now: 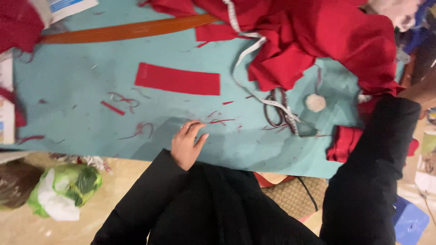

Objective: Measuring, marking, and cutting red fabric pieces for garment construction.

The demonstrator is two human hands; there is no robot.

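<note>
One hand (187,144) shows plainly, the left, coming out of a black sleeve (145,199) and resting at the near edge of the teal table (68,90). Its fingers are loosely bent and pinched together at the tips, on or just at a thin red thread (217,121) that lies on the tabletop; whether the thread is truly gripped cannot be told. More red threads and scraps (129,102) are scattered to the left of the hand, well apart from it. Further up the table lies a flat red strip (178,80) of cloth, a long rectangle, apart from the hand. A wooden ruler (131,30) runs along the far side. A big heap of red cloth (318,36) fills the upper right, with a white tape measure (245,50) trailing from it down across a pair of scissors (274,109). Beside the scissors sits a small white disc (315,103), and a folded red piece (344,144) lies at the table edge. The right arm, also in black (372,181), reaches up to the right side of the frame; its hand sits at the edge of view past the cloth, and its state cannot be told. On the floor at the left lies a green and white bag (66,188).
</note>
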